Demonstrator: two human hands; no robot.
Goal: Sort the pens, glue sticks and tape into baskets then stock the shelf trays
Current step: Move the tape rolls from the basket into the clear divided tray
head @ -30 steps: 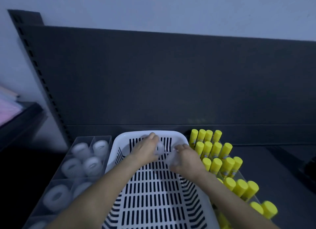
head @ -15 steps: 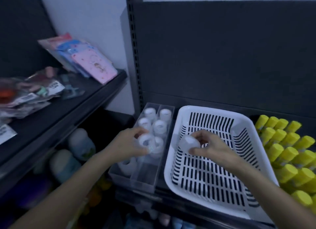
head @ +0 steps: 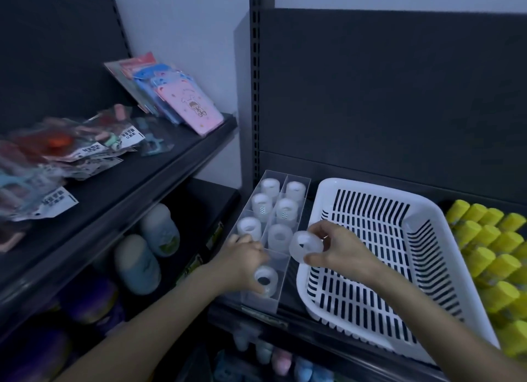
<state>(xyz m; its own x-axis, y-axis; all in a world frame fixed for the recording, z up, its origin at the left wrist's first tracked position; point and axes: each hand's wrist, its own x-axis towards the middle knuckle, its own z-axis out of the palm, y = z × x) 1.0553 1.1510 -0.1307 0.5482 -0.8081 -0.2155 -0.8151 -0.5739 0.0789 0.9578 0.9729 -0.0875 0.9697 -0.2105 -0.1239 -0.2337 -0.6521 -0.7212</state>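
A clear divided shelf tray point(head: 281, 289) holds several rolls of clear tape point(head: 286, 209) standing in its compartments. My left hand point(head: 242, 260) holds one tape roll point(head: 265, 280) low in the tray's near compartment. My right hand point(head: 340, 250) pinches another clear tape roll point(head: 305, 246) above the tray's right edge, beside the white slotted basket point(head: 427, 210). No item shows inside the basket. Yellow-capped glue sticks point(head: 490, 247) stand packed to the basket's right.
A dark shelf point(head: 159, 170) at left carries packaged goods and pink and blue cards point(head: 185, 102). Bottles point(head: 137, 264) stand on the shelf below it. The dark back panel point(head: 399, 96) rises behind the tray and basket.
The view swung left from the basket to the tray. Both hands lifted tape rolls out of the basket; the left moved down into the tray's near compartment, the right came over the tray's edge.
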